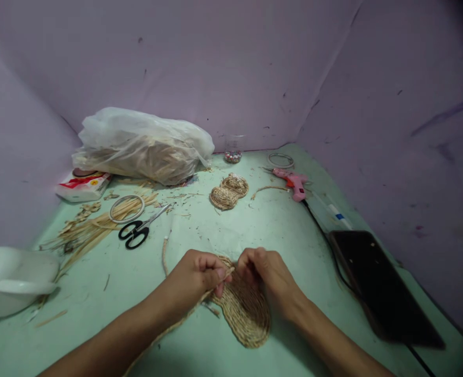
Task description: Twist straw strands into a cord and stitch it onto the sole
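A sole-shaped piece of coiled straw braid [246, 319] lies on the table in front of me, under both hands. My left hand [206, 273] is closed in a pinch on a straw cord [230, 271] at the upper left of that piece. A length of the cord trails from there along my left forearm to the bottom edge. My right hand [265, 269] is curled at the piece's upper right edge, thumb and index finger together. Whatever it grips is hidden by the fingers. Another short piece of cord [164, 256] lies beyond my left wrist.
Black-handled scissors [139, 230], a ring [127, 209] and straw strips [86, 235] lie left. Behind are a stuffed plastic bag [145, 149], smaller coiled pieces [229, 191] and a bead cup [234, 151]. Right are a pink glue gun [294, 183] and dark tablet-like slab [384, 288]. A white jug [15, 280] stands left.
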`<action>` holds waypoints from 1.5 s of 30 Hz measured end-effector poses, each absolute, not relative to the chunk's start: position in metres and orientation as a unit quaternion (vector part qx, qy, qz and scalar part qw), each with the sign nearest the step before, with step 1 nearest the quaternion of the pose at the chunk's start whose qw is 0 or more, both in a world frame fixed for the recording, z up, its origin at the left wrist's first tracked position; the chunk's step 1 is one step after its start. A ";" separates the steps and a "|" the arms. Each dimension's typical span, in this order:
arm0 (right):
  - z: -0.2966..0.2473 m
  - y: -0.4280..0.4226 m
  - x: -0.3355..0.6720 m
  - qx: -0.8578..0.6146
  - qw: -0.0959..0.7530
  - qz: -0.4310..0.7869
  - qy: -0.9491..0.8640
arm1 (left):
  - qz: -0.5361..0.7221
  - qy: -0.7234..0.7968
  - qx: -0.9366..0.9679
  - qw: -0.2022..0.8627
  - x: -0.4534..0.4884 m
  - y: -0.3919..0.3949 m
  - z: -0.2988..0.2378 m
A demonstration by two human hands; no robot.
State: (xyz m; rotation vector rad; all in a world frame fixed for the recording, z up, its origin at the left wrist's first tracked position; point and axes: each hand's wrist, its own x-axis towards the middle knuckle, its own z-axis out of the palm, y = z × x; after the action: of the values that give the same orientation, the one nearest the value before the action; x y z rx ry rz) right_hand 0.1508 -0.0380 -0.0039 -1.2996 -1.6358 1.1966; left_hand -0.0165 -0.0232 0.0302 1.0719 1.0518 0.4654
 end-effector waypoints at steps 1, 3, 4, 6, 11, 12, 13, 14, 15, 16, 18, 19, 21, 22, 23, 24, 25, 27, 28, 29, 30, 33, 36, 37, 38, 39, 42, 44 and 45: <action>-0.004 -0.037 0.152 -0.508 0.380 0.483 -0.604 | 0.216 0.478 0.465 0.713 -0.017 -0.023 0.030; -0.004 -0.035 0.152 -0.505 0.403 0.505 -0.572 | 0.223 0.481 0.443 0.723 -0.017 -0.022 0.029; -0.003 -0.035 0.151 -0.497 0.405 0.506 -0.577 | 0.225 0.477 0.440 0.727 -0.017 -0.022 0.029; 0.000 -0.037 0.148 -0.476 0.397 0.487 -0.616 | 0.227 0.467 0.445 0.730 -0.017 -0.023 0.027; 0.007 -0.040 0.143 -0.442 0.382 0.412 -0.699 | 0.208 0.447 0.466 0.735 -0.018 -0.024 0.023; 0.007 -0.040 0.144 -0.443 0.378 0.404 -0.705 | 0.197 0.447 0.471 0.735 -0.019 -0.024 0.023; 0.007 -0.039 0.146 -0.450 0.374 0.395 -0.708 | 0.183 0.450 0.472 0.735 -0.019 -0.023 0.024; 0.006 -0.037 0.147 -0.460 0.372 0.385 -0.708 | 0.169 0.455 0.470 0.737 -0.020 -0.022 0.024; 0.005 -0.036 0.149 -0.471 0.373 0.376 -0.706 | 0.159 0.461 0.465 0.739 -0.021 -0.021 0.025; 0.004 -0.034 0.151 -0.481 0.376 0.366 -0.702 | 0.148 0.465 0.458 0.743 -0.021 -0.020 0.027; 0.002 -0.032 0.154 -0.497 0.382 0.353 -0.695 | 0.135 0.466 0.446 0.752 -0.022 -0.018 0.029; 0.002 -0.031 0.155 -0.501 0.385 0.347 -0.694 | 0.135 0.463 0.443 0.756 -0.023 -0.018 0.031; 0.001 -0.031 0.155 -0.506 0.389 0.329 -0.696 | 0.138 0.454 0.436 0.764 -0.024 -0.017 0.032; 0.000 -0.031 0.155 -0.508 0.392 0.316 -0.699 | 0.139 0.449 0.433 0.769 -0.024 -0.017 0.032; 0.000 -0.031 0.155 -0.511 0.397 0.302 -0.700 | 0.141 0.442 0.428 0.776 -0.024 -0.017 0.032; -0.001 -0.031 0.155 -0.515 0.404 0.294 -0.696 | 0.140 0.436 0.422 0.782 -0.024 -0.017 0.031; -0.002 -0.031 0.155 -0.520 0.412 0.298 -0.686 | 0.137 0.432 0.417 0.788 -0.025 -0.017 0.031; -0.004 -0.030 0.155 -0.529 0.431 0.352 -0.640 | 0.139 0.433 0.409 0.792 -0.026 -0.016 0.030; -0.005 -0.029 0.154 -0.528 0.444 0.398 -0.605 | 0.148 0.438 0.405 0.789 -0.027 -0.015 0.030; -0.006 -0.028 0.154 -0.523 0.458 0.446 -0.564 | 0.164 0.446 0.399 0.784 -0.028 -0.014 0.031; -0.007 -0.027 0.153 -0.517 0.474 0.487 -0.521 | 0.188 0.453 0.391 0.778 -0.029 -0.013 0.032; -0.008 -0.025 0.152 -0.516 0.516 0.535 -0.426 | 0.289 0.473 0.361 0.750 -0.034 -0.006 0.038; -0.006 -0.025 0.149 -0.510 0.494 0.582 -0.395 | 0.391 0.489 0.324 0.709 -0.039 0.001 0.043; -0.005 -0.027 0.147 -0.497 0.474 0.615 -0.387 | 0.421 0.493 0.308 0.696 -0.039 0.003 0.044; -0.003 -0.028 0.145 -0.479 0.452 0.652 -0.375 | 0.450 0.496 0.292 0.683 -0.040 0.004 0.045; -0.002 -0.030 0.142 -0.458 0.435 0.687 -0.359 | 0.475 0.497 0.278 0.671 -0.040 0.005 0.045; 0.001 -0.035 0.137 -0.401 0.428 0.754 -0.296 | 0.516 0.488 0.267 0.651 -0.038 0.003 0.041; 0.001 -0.036 0.137 -0.379 0.455 0.766 -0.250 | 0.523 0.477 0.286 0.646 -0.035 -0.001 0.037; 0.000 -0.035 0.138 -0.371 0.473 0.766 -0.225 | 0.521 0.469 0.302 0.646 -0.034 -0.004 0.036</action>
State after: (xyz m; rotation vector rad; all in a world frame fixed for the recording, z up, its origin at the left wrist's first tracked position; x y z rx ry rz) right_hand 0.1377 -0.0350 0.0001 -0.9084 -0.5504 1.8754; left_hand -0.0339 -0.0036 0.0356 0.6880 1.0668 1.1856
